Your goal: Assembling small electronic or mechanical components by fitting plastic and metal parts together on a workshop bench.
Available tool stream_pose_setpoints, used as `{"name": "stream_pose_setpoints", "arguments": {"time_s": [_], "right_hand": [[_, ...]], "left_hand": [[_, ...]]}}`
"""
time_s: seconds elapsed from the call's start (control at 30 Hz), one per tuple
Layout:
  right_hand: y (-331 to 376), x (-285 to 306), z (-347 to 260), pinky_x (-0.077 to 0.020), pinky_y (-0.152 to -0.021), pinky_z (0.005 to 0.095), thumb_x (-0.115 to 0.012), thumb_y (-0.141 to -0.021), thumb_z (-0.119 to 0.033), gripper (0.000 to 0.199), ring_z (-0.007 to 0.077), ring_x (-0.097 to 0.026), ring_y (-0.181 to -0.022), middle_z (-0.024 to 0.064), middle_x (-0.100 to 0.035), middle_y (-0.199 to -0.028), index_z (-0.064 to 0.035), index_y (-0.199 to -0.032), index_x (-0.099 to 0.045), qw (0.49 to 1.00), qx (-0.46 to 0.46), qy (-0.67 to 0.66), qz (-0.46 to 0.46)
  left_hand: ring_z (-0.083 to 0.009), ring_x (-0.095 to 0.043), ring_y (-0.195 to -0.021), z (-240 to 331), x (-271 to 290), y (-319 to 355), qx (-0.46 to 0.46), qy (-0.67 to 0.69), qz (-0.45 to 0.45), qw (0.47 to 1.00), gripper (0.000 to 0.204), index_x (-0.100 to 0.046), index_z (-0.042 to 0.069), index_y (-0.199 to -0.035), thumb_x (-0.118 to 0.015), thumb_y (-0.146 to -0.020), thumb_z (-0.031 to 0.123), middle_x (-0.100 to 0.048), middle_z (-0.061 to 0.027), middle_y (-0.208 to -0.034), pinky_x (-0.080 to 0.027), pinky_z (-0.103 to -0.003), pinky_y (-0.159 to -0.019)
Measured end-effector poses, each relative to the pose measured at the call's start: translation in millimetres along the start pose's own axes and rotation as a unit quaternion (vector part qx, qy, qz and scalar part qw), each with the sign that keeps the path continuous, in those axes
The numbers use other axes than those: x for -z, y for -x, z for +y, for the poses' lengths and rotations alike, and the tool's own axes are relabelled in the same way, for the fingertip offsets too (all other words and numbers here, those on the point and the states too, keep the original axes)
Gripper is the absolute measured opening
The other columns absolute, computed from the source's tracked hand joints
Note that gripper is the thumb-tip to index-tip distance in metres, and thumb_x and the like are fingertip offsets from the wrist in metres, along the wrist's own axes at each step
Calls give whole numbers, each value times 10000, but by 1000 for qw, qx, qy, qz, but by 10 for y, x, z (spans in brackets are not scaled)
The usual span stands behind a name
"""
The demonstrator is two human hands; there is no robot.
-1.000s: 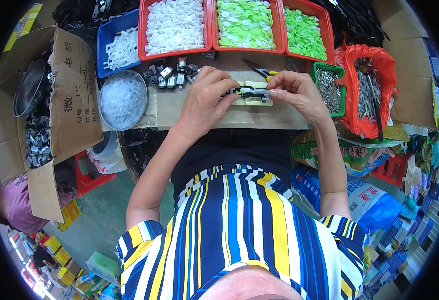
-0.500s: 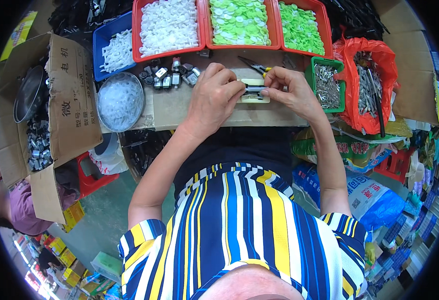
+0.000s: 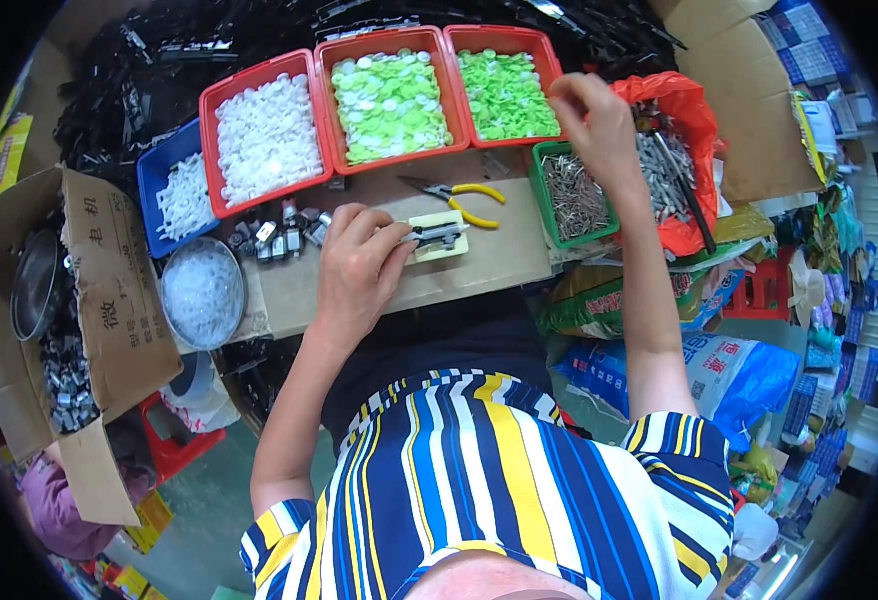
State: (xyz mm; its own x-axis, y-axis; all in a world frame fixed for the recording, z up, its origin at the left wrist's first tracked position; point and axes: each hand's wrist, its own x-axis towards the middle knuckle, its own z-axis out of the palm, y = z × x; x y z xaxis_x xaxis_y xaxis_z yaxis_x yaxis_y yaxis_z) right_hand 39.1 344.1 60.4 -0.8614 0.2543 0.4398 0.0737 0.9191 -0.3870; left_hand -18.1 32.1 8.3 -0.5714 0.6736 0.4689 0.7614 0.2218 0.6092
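My left hand (image 3: 361,272) pinches the near-left end of a slim dark part with a metallic strip (image 3: 441,232). This part lies in a small cream block-shaped holder (image 3: 442,250) on the work board. My right hand (image 3: 602,132) is raised at the right edge of a red tray of green round plastic pieces (image 3: 504,97), above a green basket of thin metal pins (image 3: 576,195). Its fingers are bent and apart, and I see nothing between them. Behind the holder lie pliers with yellow handles (image 3: 459,195), jaws apart.
Red trays hold white plastic pieces (image 3: 271,135) and green-white discs (image 3: 389,105). A blue tray (image 3: 154,205), a round bowl of clear pieces (image 3: 203,293) and small metal motors (image 3: 279,238) lie left. A red bag of metal parts (image 3: 681,125) and a carton (image 3: 109,290) flank the board.
My right hand has let go of the part in the holder and moved up and right to the green pieces. My left hand stays at the part. The whole view has shifted and tilted.
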Motion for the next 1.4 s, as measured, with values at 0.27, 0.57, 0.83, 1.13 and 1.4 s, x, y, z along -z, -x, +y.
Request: {"name": "stream_pose_setpoints", "arguments": {"time_s": [0.27, 0.57, 0.83, 1.13, 1.4], "right_hand": [[-226, 202, 821, -528, -750, 431, -558, -843, -53, 209, 281, -607, -967, 118, -569, -987, -91, -1021, -660, 921, 25, 386, -35], [125, 160, -203, -385, -692, 328, -615, -798, -122, 198, 150, -588, -853, 3, -559, -872, -108, -995, -632, 908, 256, 318, 94], [732, -277, -1186, -384, -760, 312, -662, -735, -136, 234, 157, -626, -846, 27, -615, -894, -45, -950, -679, 933, 334, 103, 85], [595, -134, -1235, -419, -836, 370, -775, -731, -206, 441, 224, -572, -1062, 51, -589, -1087, -73, -1130, -640, 966, 249, 0, -75], [569, -309, -1157, -447, -830, 402, -777, -727, -152, 358, 264, -566, -1025, 74, -622, -1009, -73, -1052, -652, 972, 165, -76, -148]], "left_hand": [[-315, -561, -931, -26, 80, 20, 15, 5, 3, 1000, 167, -685, 7, -895, -738, -739, 24, -630, -109, -902, -465, -414, -803], [-203, -636, -806, 215, 68, -96, 189, 202, -21, 961, 167, -716, 19, -1012, -692, -880, 119, -700, -90, -847, -477, -308, -683], [-94, -638, -860, 331, -55, -236, 403, 659, -43, 633, 300, -639, 28, -1196, -585, -988, 238, -684, -46, -988, -527, -253, -699], [-82, -640, -870, 67, 310, -98, 326, 478, -90, 811, 234, -694, -24, -1114, -665, -900, 66, -707, -59, -1001, -519, -225, -784], [-66, -611, -807, -75, 419, -20, 266, 327, -1, 907, 211, -728, 14, -1057, -701, -903, 155, -702, -28, -928, -491, -211, -711]]}}
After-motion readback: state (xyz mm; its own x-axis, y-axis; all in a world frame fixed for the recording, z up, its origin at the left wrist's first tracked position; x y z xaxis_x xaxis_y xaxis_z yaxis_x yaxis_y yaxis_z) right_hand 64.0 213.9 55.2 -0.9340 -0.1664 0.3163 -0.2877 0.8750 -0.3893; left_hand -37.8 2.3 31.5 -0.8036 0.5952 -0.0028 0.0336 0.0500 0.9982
